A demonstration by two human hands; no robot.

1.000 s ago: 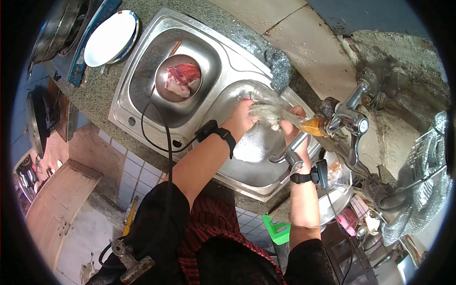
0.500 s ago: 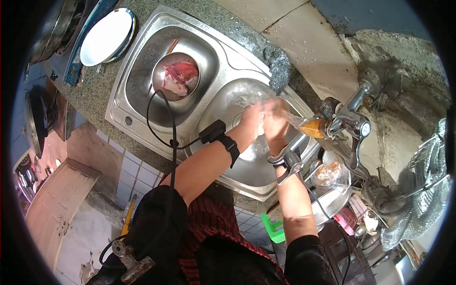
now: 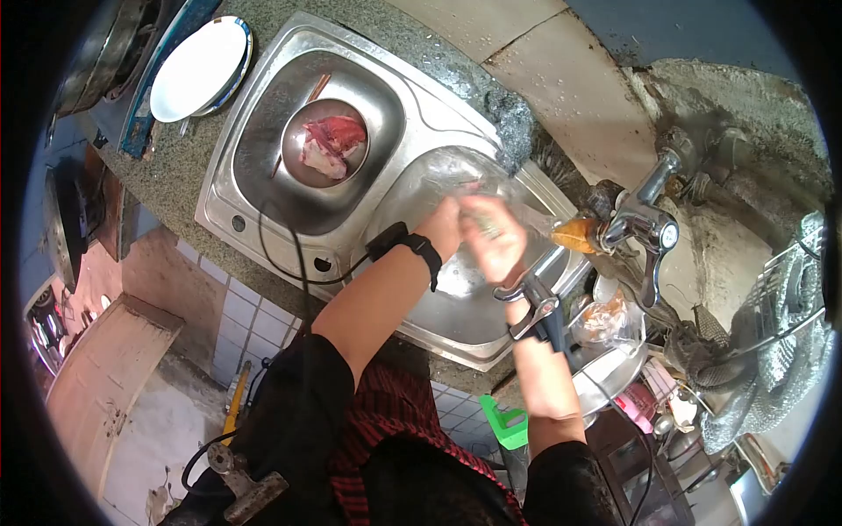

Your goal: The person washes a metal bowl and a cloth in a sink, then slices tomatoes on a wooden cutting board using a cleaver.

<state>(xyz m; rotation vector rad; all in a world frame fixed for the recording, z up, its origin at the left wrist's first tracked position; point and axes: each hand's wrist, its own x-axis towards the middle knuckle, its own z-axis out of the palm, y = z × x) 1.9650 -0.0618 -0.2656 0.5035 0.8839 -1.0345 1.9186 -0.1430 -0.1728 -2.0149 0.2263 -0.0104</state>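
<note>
Hands (image 3: 494, 238) blurred over sink basin (image 3: 460, 309)

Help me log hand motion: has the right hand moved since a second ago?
Yes. Judged against the tap's orange tip, the right hand has moved leftward in the picture, away from it and toward the left hand.

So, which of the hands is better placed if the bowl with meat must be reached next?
Left, I would judge: the left hand is nearer the bowl, while the right hand is nearer the orange-tipped tap.
</note>
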